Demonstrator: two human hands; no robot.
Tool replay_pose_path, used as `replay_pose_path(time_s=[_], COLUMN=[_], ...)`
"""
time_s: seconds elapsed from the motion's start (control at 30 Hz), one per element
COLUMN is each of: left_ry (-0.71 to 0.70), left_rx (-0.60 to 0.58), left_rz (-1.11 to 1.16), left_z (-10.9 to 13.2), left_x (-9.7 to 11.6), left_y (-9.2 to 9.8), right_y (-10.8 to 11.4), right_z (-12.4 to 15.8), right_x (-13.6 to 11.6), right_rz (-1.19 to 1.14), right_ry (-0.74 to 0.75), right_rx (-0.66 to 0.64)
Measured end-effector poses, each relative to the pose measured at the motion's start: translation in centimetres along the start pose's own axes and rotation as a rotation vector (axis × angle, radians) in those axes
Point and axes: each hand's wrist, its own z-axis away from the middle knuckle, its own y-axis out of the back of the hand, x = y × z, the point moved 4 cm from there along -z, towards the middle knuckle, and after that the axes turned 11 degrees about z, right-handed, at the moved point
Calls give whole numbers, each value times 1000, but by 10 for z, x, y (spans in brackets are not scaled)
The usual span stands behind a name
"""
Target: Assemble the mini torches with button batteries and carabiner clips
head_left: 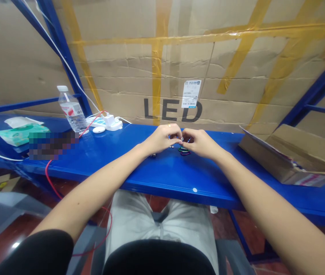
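Note:
Above the blue tabletop (156, 173), my left hand (164, 138) is closed in a pinch on a small silvery metal ring (182, 139). Close beside it, my right hand (199, 143) is closed too, thumb against fingers, with a bit of shiny metal at its fingertips that is too small to name. Just under the fingertips are green and purple carabiner-like clips (184, 151); whether they hang from the hands or lie on the table I cannot tell. Some small metal bits (153, 155) sit below my left hand, partly hidden by it.
An open cardboard box (287, 168) stands on the right. To the left are a water bottle (73, 114), a white power strip (113, 124), a tissue pack (21, 133) and a red cable (48, 173). A large taped carton (128, 76) rises behind the table.

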Motion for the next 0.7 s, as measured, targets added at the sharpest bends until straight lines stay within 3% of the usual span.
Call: replay_pose_path(time_s=[0.23,0.47,0.57,0.7], left_ry=[-145,-13,43,191], left_rx=[-54,98,4,-268], left_rz=[-64,-123,-195,-343], left_z=[1,1,2,7], left_x=[5,11,2,-20], left_y=[-1,11,14,14], right_y=[-1,4,4,2], right_z=[-1,-2,-2,-2], right_x=[3,6,7,9], right_rz=[-76,-67,-62,-66], right_ry=[6,-1,-5,-37], right_rx=[50,125,114,92])
